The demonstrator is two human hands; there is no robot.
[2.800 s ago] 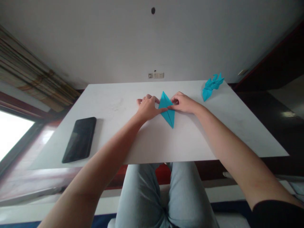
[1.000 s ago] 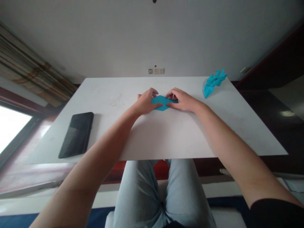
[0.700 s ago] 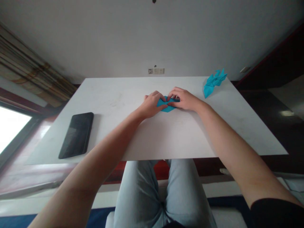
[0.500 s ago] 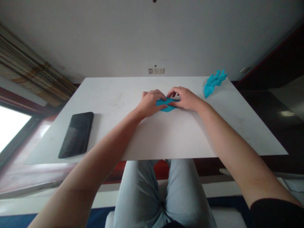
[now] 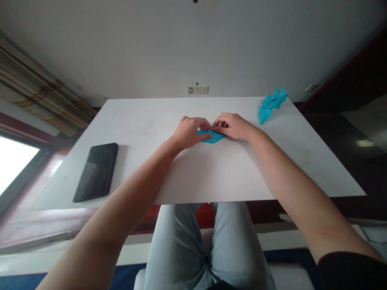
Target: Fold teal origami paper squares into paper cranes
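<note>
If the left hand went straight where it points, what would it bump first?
Probably the right hand. Its fingers sit just ahead of the left hand, by the blue paper. Whether the hands touch is hard to tell.

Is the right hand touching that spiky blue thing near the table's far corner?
Apart. The head view shows a patch of white table between the right hand and the blue figure.
</note>
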